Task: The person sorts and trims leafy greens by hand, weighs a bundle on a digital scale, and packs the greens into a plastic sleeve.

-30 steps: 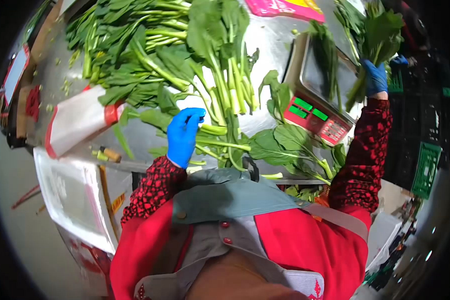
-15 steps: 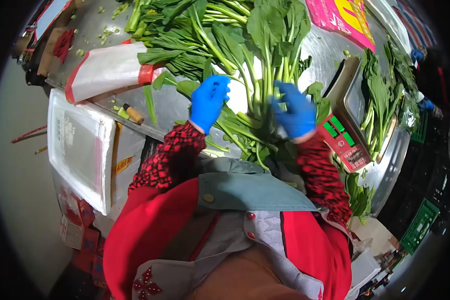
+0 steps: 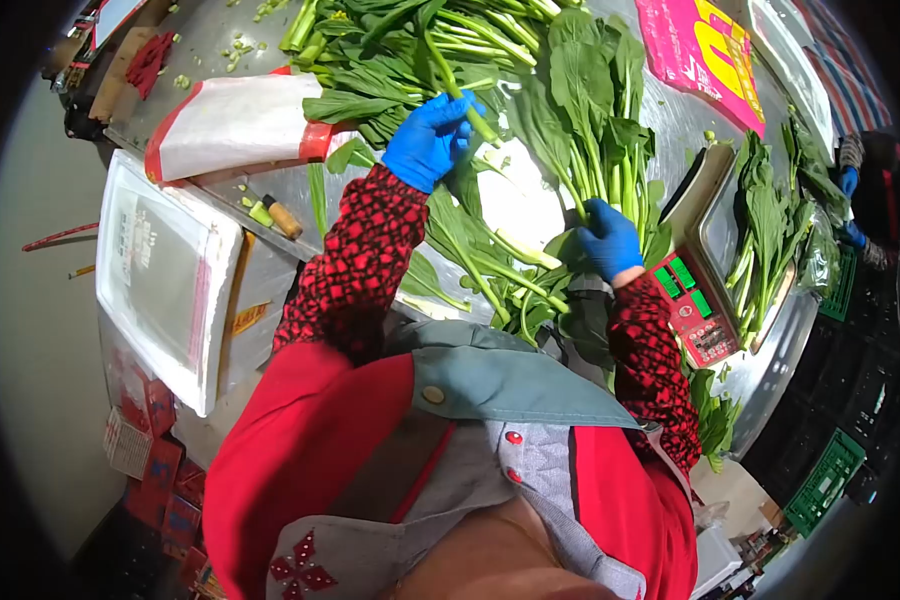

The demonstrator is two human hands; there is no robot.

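Note:
My left hand (image 3: 427, 143), in a blue glove, is closed round a green stalk (image 3: 452, 85) whose cut end points down toward me. My right hand (image 3: 610, 240), also gloved in blue, has its fingers closed at the lower stems of a bunch of leafy greens (image 3: 585, 90). A big heap of greens (image 3: 390, 60) lies beyond my left hand. Between my hands and my body are loose stalks (image 3: 510, 280) with leaves. Some of the stems under my right fingers are hidden.
A red scale (image 3: 695, 310) with green displays stands at right, with greens on its tray. Around are a pink bag (image 3: 695, 50), a white and red bag (image 3: 235, 125), a wooden-handled tool (image 3: 282, 217), a white foam box (image 3: 160, 280) and, far right, another person's blue-gloved hands (image 3: 850, 182).
My left hand has moved up and right and now holds a stalk. My right hand has closed at the stems of the bunch. The view has shifted slightly.

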